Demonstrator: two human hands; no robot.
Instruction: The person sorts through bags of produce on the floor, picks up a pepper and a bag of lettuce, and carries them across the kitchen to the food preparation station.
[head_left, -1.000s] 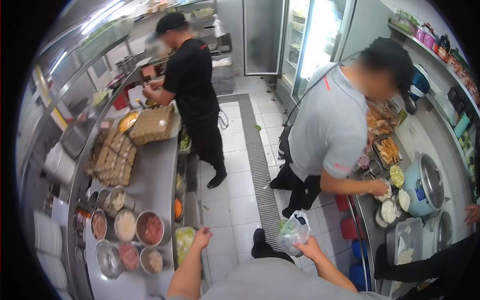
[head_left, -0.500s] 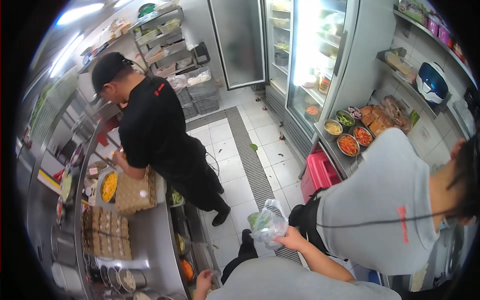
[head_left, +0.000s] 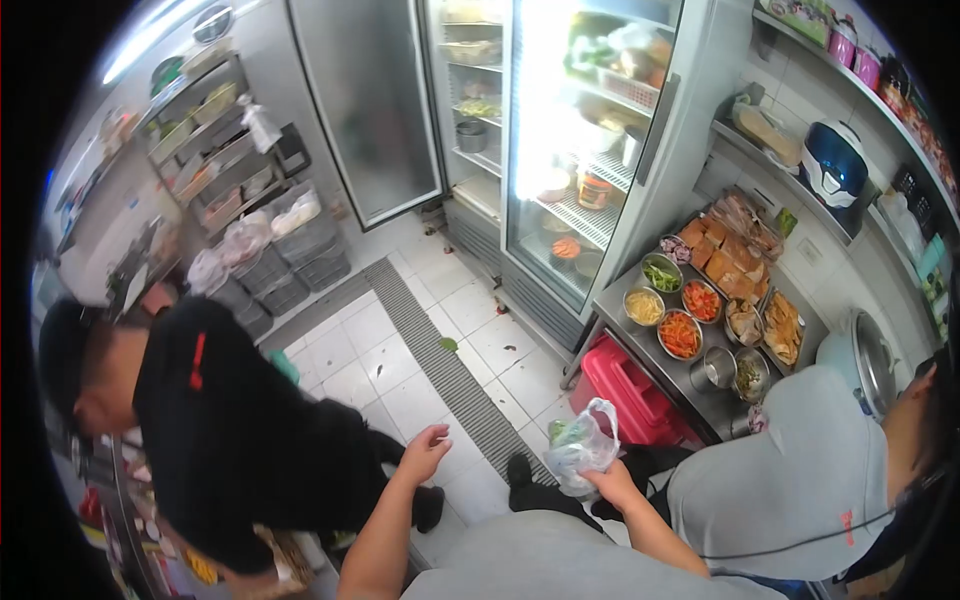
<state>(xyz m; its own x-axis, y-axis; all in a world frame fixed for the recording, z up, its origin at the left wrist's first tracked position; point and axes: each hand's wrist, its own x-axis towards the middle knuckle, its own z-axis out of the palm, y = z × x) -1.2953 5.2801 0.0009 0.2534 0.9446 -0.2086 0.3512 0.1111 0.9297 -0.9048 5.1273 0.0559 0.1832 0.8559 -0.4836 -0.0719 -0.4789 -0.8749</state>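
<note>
My right hand [head_left: 612, 484] grips a clear plastic bag [head_left: 583, 456] with something green inside. The bag hangs low in front of my body, above the floor drain. Held out over the floor tiles, my left hand [head_left: 427, 453] has nothing in it; its fingers are loosely extended. The nearest thing to that hand is the co-worker in black [head_left: 255, 420] on the left.
A lit glass-door fridge [head_left: 600, 150] stands ahead, its neighbouring door [head_left: 370, 100] swung open. At right, bowls of cut vegetables [head_left: 680, 334] sit on a steel counter above a pink bin [head_left: 625, 390]. A co-worker in grey [head_left: 780, 480] stands close on my right.
My view has turned right and moved forward toward the fridge. My left hand has risen from the counter side to over the floor. The bag stays in my right hand.
</note>
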